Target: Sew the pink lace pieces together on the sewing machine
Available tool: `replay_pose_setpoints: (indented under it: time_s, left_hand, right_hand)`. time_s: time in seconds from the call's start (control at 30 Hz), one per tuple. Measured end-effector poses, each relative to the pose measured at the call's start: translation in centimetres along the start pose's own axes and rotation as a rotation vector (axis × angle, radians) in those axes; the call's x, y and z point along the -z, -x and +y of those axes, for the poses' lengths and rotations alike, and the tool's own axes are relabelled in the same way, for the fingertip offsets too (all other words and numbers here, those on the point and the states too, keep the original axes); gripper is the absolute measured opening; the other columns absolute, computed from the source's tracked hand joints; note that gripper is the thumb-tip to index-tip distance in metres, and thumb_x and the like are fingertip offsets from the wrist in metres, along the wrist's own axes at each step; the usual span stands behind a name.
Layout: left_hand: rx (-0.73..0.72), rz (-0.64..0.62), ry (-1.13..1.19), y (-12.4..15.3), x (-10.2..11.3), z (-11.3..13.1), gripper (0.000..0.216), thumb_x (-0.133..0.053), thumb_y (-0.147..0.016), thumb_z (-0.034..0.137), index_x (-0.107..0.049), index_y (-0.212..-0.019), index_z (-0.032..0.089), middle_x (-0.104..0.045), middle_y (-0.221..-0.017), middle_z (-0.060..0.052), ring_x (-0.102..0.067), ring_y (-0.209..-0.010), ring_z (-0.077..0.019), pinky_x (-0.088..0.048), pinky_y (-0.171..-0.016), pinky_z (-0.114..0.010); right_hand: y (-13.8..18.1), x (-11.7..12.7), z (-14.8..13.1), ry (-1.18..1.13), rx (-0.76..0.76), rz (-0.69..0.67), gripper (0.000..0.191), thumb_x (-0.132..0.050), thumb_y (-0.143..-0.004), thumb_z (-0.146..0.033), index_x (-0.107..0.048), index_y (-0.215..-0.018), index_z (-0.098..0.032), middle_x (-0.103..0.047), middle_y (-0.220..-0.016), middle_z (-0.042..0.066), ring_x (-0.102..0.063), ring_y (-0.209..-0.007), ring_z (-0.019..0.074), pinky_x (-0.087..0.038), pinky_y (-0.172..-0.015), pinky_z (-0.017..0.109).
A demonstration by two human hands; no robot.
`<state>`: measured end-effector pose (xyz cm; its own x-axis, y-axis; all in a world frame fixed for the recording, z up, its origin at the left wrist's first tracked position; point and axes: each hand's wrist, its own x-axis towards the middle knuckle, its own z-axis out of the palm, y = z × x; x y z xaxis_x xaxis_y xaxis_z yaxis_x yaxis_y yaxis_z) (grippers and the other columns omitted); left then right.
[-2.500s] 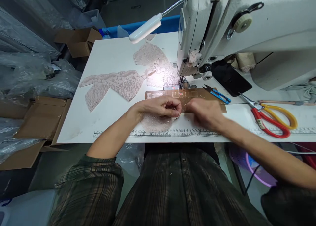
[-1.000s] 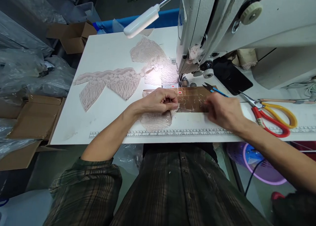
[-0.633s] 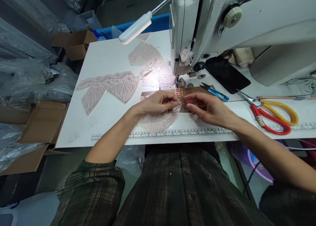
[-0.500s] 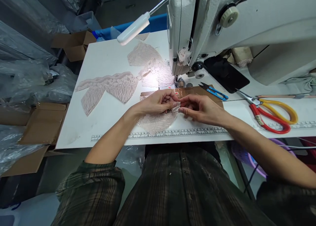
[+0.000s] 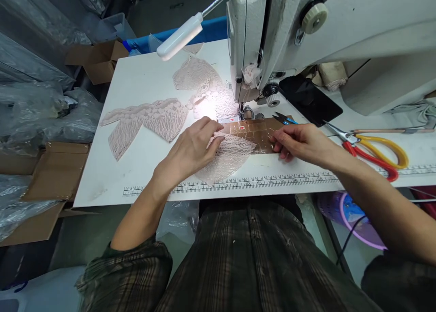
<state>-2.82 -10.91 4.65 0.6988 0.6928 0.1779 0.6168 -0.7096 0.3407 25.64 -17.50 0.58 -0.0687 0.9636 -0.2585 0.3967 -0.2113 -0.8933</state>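
The person wears a dark green shirt (image 5: 218,269) with plaid pattern of thin brownish lines, a buttoned strip (image 5: 256,246) going down its front, and loose sleeves (image 5: 127,275) which leave both forearms (image 5: 138,221) bare.

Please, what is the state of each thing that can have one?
Left hand, thumb and forefinger parted
Right hand, fingers curled; grip unclear
Near lace piece, spread out
Blue snips, blades parted
Scissors, blades apparently closed
Lamp, apparently lit
Black phone, face dark
Cardboard boxes, open
Sewing machine, on/off unclear
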Motion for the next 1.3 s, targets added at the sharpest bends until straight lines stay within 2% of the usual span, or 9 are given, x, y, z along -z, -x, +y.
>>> replay_pose_setpoints:
  time_s: [0.1, 0.23, 0.4, 0.5, 0.63, 0.77, 0.87, 1.13, 1.3]
  left_hand:
    - [0.045, -0.064, -0.171, 1.5, -0.2, 0.8, 0.025, -0.046, -0.101, 0.026, -0.060, -0.116, 0.011, -0.064, -0.107, -0.012, -0.061, -0.090, -0.0219, -0.050, -0.071, -0.031]
    - [0.034, -0.085, -0.259, 1.9, -1.3, 2.3, 0.021, -0.048, -0.101, 0.024, -0.062, -0.109, 0.010, -0.064, -0.104, -0.013, -0.060, -0.094, -0.0246, -0.049, -0.070, -0.032]
    - [-0.121, -0.098, -0.071, 0.2, -4.1, 3.4, 0.025, -0.055, -0.100, 0.030, -0.062, -0.109, 0.008, -0.064, -0.109, -0.016, -0.061, -0.098, -0.0272, -0.052, -0.078, -0.036]
    - [-0.196, -0.107, 0.134, -0.4, -5.2, 3.5, 0.017, -0.052, -0.100, 0.024, -0.064, -0.095, 0.013, -0.066, -0.101, -0.013, -0.062, -0.095, -0.0242, -0.053, -0.081, -0.037]
    - [0.007, -0.020, 0.698, -0.2, -4.8, 3.2, 0.010, -0.055, -0.097, 0.026, -0.059, -0.092, 0.018, -0.068, -0.089, -0.005, -0.062, -0.077, -0.0145, -0.052, -0.072, -0.028]
    - [0.427, 0.073, 1.092, -0.3, -3.9, 1.3, 0.023, -0.066, -0.086, 0.023, -0.053, -0.104, 0.018, -0.067, -0.092, -0.003, -0.062, -0.073, -0.0104, -0.049, -0.065, -0.022]
    - [0.553, 0.059, 1.171, -0.9, -3.4, -0.5, 0.035, -0.070, -0.079, 0.018, -0.051, -0.109, 0.016, -0.069, -0.104, -0.007, -0.065, -0.080, -0.0096, -0.051, -0.070, -0.022]
    - [0.471, -0.123, 1.183, -1.6, -3.0, -2.5, 0.055, -0.083, -0.073, 0.018, -0.050, -0.116, 0.015, -0.068, -0.102, -0.006, -0.065, -0.082, -0.0103, -0.055, -0.076, -0.026]
    - [0.387, -0.066, 1.166, -1.9, -3.9, -2.8, 0.056, -0.081, -0.072, 0.010, -0.050, -0.119, 0.014, -0.066, -0.101, -0.005, -0.063, -0.081, -0.0084, -0.054, -0.074, -0.024]
  right_hand:
    - [0.7, 1.3, -0.1, 0.328, 0.090, 0.155, 0.031, -0.063, -0.091, -0.049, -0.068, -0.077, -0.022, -0.059, -0.064, 0.003, -0.051, -0.053, 0.0147, -0.037, -0.048, 0.033]
    - [0.4, 0.6, -0.5, 0.574, 0.234, 0.352, 0.014, -0.063, -0.089, -0.033, -0.072, -0.083, -0.023, -0.065, -0.086, 0.011, -0.059, -0.074, 0.0242, -0.043, -0.063, 0.040]
    - [-0.2, -1.1, -0.7, 0.514, 0.317, 0.238, 0.019, -0.058, -0.091, -0.033, -0.074, -0.089, -0.023, -0.068, -0.099, 0.012, -0.063, -0.081, 0.0263, -0.049, -0.074, 0.044]
    - [0.2, -1.1, -1.0, 0.413, 0.412, 0.114, 0.028, -0.063, -0.089, -0.037, -0.074, -0.112, -0.025, -0.070, -0.115, 0.011, -0.066, -0.091, 0.0271, -0.054, -0.081, 0.045]
    - [0.5, -1.3, -1.4, 0.133, 0.450, -0.141, 0.068, -0.078, -0.080, -0.043, -0.058, -0.143, -0.029, -0.061, -0.142, 0.009, -0.061, -0.122, 0.0292, -0.054, -0.099, 0.045]
    - [-1.4, -2.9, -1.8, -0.049, 0.339, -0.144, 0.049, -0.074, -0.083, -0.044, -0.069, -0.125, -0.020, -0.075, -0.099, 0.007, -0.069, -0.085, 0.0207, -0.058, -0.077, 0.036]
    - [-3.2, -3.8, -2.5, -0.090, 0.259, -0.125, 0.034, -0.069, -0.086, -0.044, -0.071, -0.106, -0.017, -0.068, -0.075, 0.003, -0.062, -0.064, 0.0160, -0.052, -0.059, 0.031]
    - [-4.5, -4.3, -4.9, 0.165, 0.217, -0.092, 0.025, -0.061, -0.088, -0.031, -0.068, -0.107, -0.016, -0.069, -0.073, 0.004, -0.060, -0.062, 0.0170, -0.048, -0.061, 0.033]
    - [-4.5, -4.7, -5.2, 0.233, 0.303, -0.132, 0.034, -0.063, -0.086, -0.037, -0.067, -0.113, -0.017, -0.070, -0.083, 0.006, -0.064, -0.072, 0.0186, -0.051, -0.069, 0.033]
